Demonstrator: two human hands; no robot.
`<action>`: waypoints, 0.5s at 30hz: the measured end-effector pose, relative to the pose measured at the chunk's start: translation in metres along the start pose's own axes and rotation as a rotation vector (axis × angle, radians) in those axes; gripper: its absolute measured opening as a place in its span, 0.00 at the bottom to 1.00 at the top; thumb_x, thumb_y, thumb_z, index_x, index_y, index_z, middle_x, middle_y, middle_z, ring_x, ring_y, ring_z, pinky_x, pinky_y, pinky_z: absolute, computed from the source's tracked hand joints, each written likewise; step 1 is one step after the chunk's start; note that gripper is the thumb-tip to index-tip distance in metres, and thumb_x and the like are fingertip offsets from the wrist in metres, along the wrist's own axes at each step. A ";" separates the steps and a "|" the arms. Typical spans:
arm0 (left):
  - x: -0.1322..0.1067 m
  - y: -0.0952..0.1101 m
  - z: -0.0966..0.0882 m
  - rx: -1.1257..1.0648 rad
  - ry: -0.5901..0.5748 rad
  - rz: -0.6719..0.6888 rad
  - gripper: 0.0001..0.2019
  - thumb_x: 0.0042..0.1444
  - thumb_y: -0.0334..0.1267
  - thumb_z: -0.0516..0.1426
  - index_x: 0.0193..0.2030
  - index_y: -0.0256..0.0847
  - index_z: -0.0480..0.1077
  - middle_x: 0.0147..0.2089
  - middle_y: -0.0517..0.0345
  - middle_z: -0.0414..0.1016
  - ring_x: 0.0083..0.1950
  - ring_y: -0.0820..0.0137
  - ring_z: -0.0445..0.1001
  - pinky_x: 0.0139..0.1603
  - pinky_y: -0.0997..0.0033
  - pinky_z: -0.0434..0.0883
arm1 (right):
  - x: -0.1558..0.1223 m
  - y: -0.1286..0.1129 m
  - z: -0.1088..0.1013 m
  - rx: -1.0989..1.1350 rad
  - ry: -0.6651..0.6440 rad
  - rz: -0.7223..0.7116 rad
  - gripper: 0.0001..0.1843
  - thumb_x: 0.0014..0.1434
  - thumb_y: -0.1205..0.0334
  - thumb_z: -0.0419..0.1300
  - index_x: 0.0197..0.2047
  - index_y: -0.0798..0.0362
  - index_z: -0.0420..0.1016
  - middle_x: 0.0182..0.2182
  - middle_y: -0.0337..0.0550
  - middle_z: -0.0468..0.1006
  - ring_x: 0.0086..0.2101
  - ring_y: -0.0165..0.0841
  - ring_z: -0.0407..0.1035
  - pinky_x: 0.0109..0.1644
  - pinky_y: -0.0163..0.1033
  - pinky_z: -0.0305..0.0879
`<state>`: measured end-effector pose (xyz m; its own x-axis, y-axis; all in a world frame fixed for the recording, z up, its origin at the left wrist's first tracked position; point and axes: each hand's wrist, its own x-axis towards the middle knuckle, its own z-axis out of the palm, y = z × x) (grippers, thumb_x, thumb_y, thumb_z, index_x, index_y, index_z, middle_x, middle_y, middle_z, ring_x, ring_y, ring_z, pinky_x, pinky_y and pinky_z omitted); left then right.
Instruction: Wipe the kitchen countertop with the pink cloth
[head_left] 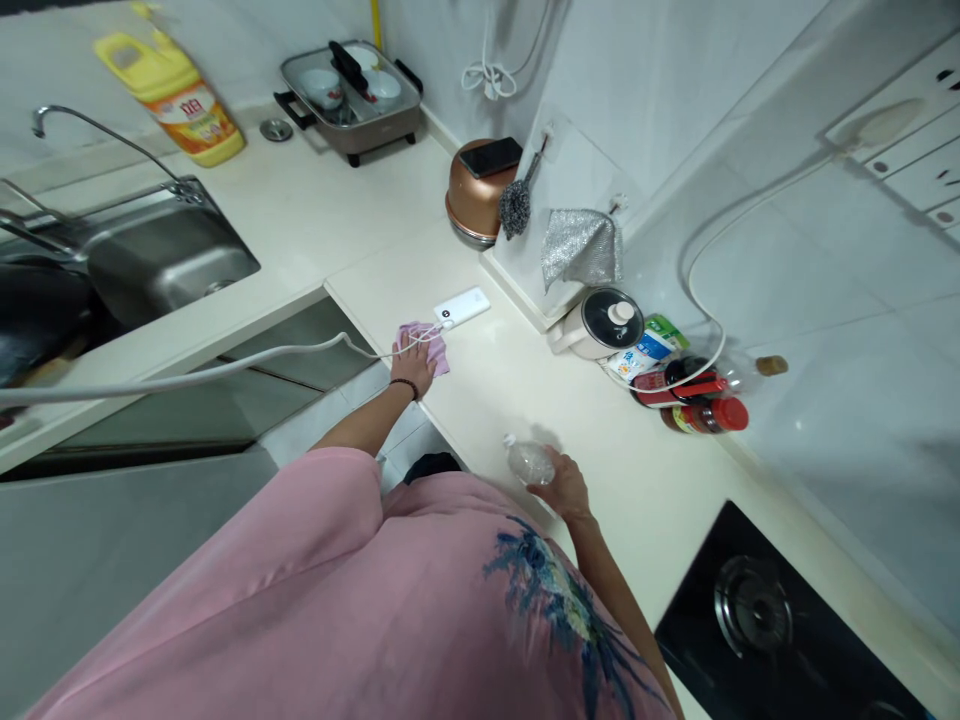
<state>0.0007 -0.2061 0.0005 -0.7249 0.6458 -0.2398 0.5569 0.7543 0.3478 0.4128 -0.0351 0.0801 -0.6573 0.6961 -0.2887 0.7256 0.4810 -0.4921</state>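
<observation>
My left hand [414, 367] presses a pink cloth [433, 343] against the pale countertop [480, 390] near its front edge, fingers closed over it. A white power bank [462, 307] lies just beyond the cloth, and a white cable runs from it across that hand. In my right hand [566, 486] is a small clear bottle [530, 463] with a white top, tilted over the counter near the front edge. My fingers wrap round the bottle's lower part and hide some of it.
At left is a steel sink [172, 250], with a yellow detergent bottle [187, 105] behind. An electric pan [367, 115] holds bowls. Along the wall stand a copper-coloured pot [471, 203] under a phone [491, 157], a lidded cooker [589, 330] and a red-capped jar [701, 416]. A black stove [720, 600] sits lower right.
</observation>
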 end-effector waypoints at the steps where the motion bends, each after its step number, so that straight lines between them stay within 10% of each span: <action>1: 0.000 0.001 0.000 0.007 0.004 -0.010 0.36 0.75 0.48 0.40 0.83 0.32 0.45 0.85 0.41 0.38 0.85 0.47 0.27 0.80 0.30 0.30 | 0.006 -0.011 0.005 -0.085 -0.024 -0.019 0.44 0.39 0.56 0.78 0.62 0.44 0.77 0.48 0.43 0.80 0.52 0.44 0.74 0.59 0.49 0.70; 7: 0.003 0.003 -0.003 0.053 0.034 -0.023 0.36 0.74 0.49 0.42 0.83 0.33 0.47 0.86 0.43 0.36 0.85 0.47 0.26 0.81 0.33 0.33 | 0.016 -0.035 0.015 -0.271 -0.065 -0.052 0.45 0.42 0.54 0.78 0.64 0.46 0.74 0.49 0.47 0.79 0.51 0.45 0.73 0.58 0.48 0.70; 15: -0.046 0.040 0.037 0.077 -0.017 0.078 0.38 0.73 0.50 0.46 0.83 0.33 0.46 0.86 0.40 0.30 0.85 0.45 0.24 0.81 0.33 0.33 | -0.022 0.031 -0.004 0.280 0.292 0.012 0.49 0.44 0.42 0.75 0.66 0.50 0.69 0.60 0.53 0.76 0.60 0.51 0.69 0.68 0.62 0.65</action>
<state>0.0713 -0.2013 -0.0078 -0.6716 0.7041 -0.2308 0.6409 0.7083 0.2958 0.4501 -0.0335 0.0746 -0.5345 0.8422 -0.0704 0.6227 0.3361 -0.7066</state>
